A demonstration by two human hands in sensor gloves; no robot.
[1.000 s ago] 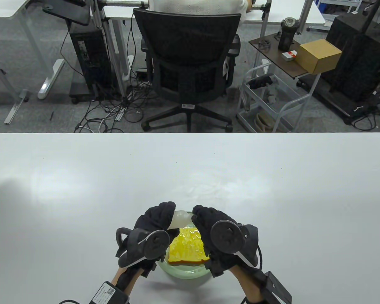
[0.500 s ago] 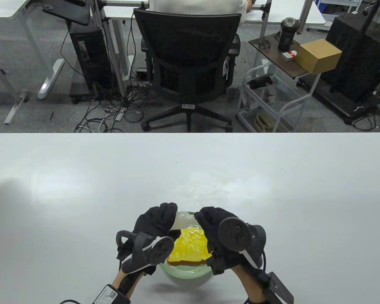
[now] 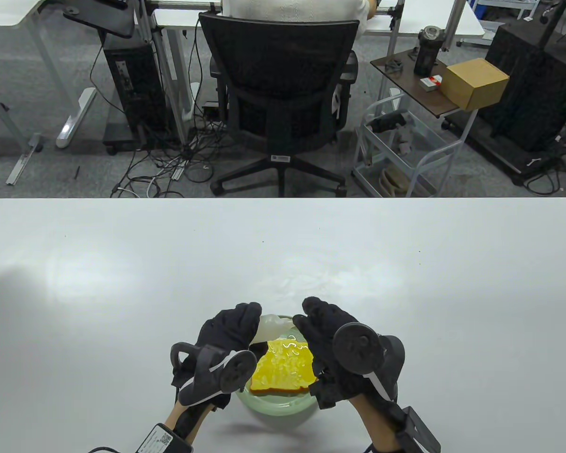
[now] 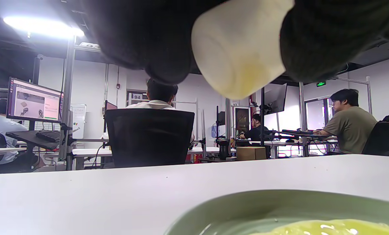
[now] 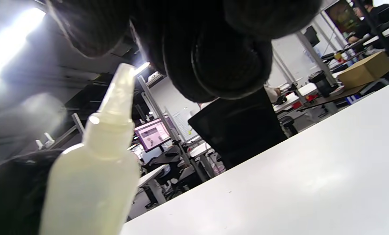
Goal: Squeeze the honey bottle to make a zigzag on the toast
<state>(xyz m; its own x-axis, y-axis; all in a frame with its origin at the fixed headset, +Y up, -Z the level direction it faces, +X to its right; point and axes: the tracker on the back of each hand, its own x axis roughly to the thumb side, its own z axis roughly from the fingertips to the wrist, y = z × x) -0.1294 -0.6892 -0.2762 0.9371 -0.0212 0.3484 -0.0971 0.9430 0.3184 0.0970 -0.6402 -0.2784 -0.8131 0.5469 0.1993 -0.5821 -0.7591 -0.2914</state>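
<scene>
A yellow slice of toast [image 3: 285, 367] with glossy honey squiggles lies on a pale green plate [image 3: 274, 406] near the table's front edge. My left hand [image 3: 251, 322] grips a translucent squeeze honey bottle [image 3: 270, 327] over the far edge of the plate. The left wrist view shows the bottle's base [image 4: 240, 49] clamped between gloved fingers [image 4: 142, 36]. My right hand [image 3: 311, 315] hovers just right of the bottle, fingers loosely spread and holding nothing. In the right wrist view the bottle [image 5: 90, 189] and its nozzle [image 5: 117, 91] stand apart from my right fingers [image 5: 220, 55].
The white table [image 3: 122, 264] stretches wide to the left, right and far side of the plate. Beyond its far edge are a black office chair [image 3: 278, 85], a small cart [image 3: 401, 151] and a cardboard box [image 3: 474, 82].
My right hand has come off the bottle's tip and shifted right and slightly away. My left hand keeps hold of the bottle in nearly the same place.
</scene>
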